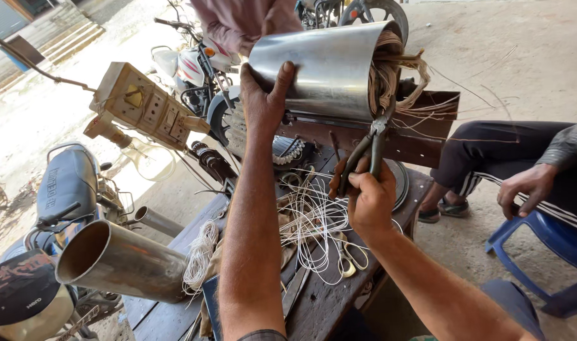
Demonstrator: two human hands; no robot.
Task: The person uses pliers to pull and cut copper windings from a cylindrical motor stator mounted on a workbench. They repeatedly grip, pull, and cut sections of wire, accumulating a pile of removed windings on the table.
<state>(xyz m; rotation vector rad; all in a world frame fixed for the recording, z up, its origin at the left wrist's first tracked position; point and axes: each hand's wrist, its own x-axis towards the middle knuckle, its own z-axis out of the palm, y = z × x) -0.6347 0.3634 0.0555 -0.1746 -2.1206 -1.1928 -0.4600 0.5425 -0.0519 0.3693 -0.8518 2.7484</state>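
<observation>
Head view: a shiny metal cylinder (329, 66), packed with tan fibre (389, 76) at its right end, is gripped from the left by the left hand (266, 95) above the dark wooden table (320, 303). Pliers (367, 155) are clasped in the right hand (367, 199), tips at the fibre. White wire (314, 224) is piled on the table below.
</observation>
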